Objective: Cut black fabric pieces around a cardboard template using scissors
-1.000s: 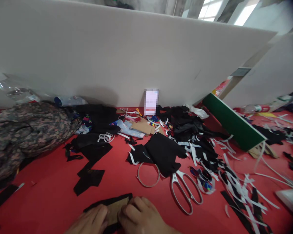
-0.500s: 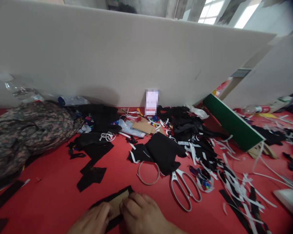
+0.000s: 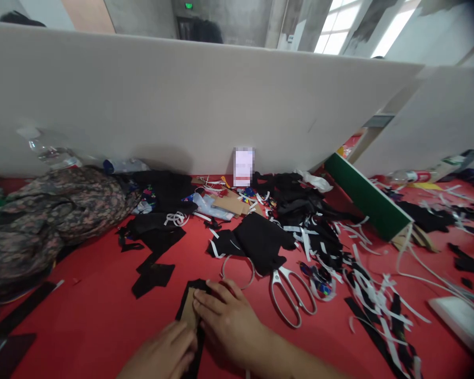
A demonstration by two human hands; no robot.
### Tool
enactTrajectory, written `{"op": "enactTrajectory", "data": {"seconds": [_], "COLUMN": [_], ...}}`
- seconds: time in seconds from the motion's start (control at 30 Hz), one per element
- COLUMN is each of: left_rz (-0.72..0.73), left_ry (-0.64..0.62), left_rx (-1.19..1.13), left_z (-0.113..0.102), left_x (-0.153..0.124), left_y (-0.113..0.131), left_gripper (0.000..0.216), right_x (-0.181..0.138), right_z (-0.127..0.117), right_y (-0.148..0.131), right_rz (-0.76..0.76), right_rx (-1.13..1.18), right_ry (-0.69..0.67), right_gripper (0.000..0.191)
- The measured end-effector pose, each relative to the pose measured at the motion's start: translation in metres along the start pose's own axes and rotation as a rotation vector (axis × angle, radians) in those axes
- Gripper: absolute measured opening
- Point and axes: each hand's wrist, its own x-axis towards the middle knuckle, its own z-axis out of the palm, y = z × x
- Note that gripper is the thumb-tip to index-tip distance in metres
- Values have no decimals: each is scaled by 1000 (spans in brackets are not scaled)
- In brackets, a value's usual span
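A narrow brown cardboard piece (image 3: 189, 311) lies on a strip of black cloth (image 3: 184, 301) at the table's near edge, tilted slightly away from upright in view. My left hand (image 3: 161, 350) is closed over the lower end of the cardboard, with its fingers curled and its thumb hidden. From the right, my right hand (image 3: 229, 321) presses its bent fingers along the cardboard's upper right edge and the cloth there. Its thumb is out of sight. White-handled scissors (image 3: 293, 297) lie right of my right hand, blades under a black cloth piece (image 3: 258, 239). A pale ring (image 3: 239, 263) sits just beyond its fingers.
The table (image 3: 98, 310) is red. Black scraps (image 3: 154, 279) lie left, and white strips (image 3: 379, 310) are heaped right. Floral cloth (image 3: 75, 210) is bunched at left. A phone (image 3: 244, 167) leans on the white partition (image 3: 181, 105). A green board (image 3: 367, 197) stands right.
The cloth and cardboard have turned from slanting rightward to nearly pointing away from me. My right hand has reached slightly farther forward, while the camera view has tilted up a little.
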Motion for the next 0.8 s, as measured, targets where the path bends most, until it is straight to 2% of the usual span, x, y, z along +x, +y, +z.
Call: {"op": "enactTrajectory", "data": {"seconds": [0.07, 0.2, 0.27, 0.33, 0.47, 0.57, 0.7, 0.8], "left_rz": [11, -20, -30, -17, -111, -24, 133, 190], "left_ry": [72, 18, -13, -29, 194, 244, 176, 95], "left_rx": [-25, -116, -126, -123, 8, 77, 132, 154], "left_z": [-3, -11, -20, -32, -50, -46, -27, -23], "left_x": [2, 3, 2, 1, -2, -1, 0, -2], "left_y": [1, 11, 15, 15, 11, 13, 13, 4], "left_gripper": [31, 24, 17, 13, 18, 19, 34, 30], "right_x": [0, 2, 3, 4, 4, 3, 0, -9], "right_z": [0, 0, 0, 1, 1, -6, -28, -50], "right_y": [1, 2, 4, 8, 13, 9, 4, 13], "right_rz": [-5, -14, -31, 4, 173, 173, 181, 304], "right_rx": [15, 42, 82, 144, 310, 358, 272, 243], "right_ry": [-16, -16, 28, 130, 355, 471, 528, 561], "right_gripper": [46, 47, 46, 42, 32, 28, 25, 24]}}
